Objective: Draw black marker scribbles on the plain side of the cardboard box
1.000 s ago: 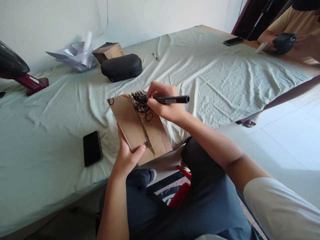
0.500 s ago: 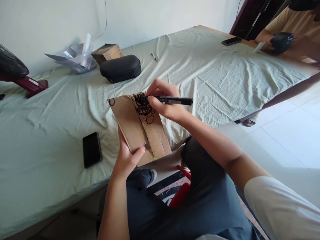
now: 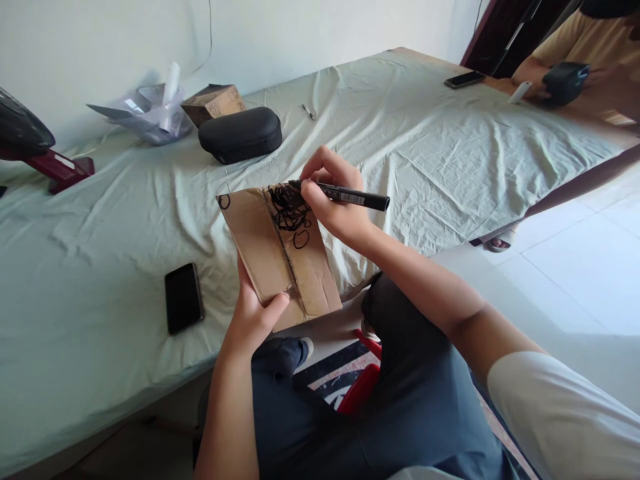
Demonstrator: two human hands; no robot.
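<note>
My left hand (image 3: 253, 313) grips the lower edge of a brown piece of cardboard (image 3: 270, 257), thumb on its front, holding it tilted above the table edge. Black scribbles and small circles cover the cardboard's upper part. My right hand (image 3: 333, 200) is closed on a black marker (image 3: 350, 195), whose tip rests at the scribble near the top edge of the cardboard.
A table under a pale green sheet (image 3: 400, 147) holds a black phone (image 3: 183, 297), a black case (image 3: 240, 135), a small cardboard box (image 3: 213, 103) and crumpled plastic (image 3: 145, 113). Another person (image 3: 585, 53) sits at the far right corner with a dark device and a phone (image 3: 465, 80).
My right hand has moved the marker tip upward along the scribble toward the cardboard's top edge. My left hand and the cardboard have barely shifted.
</note>
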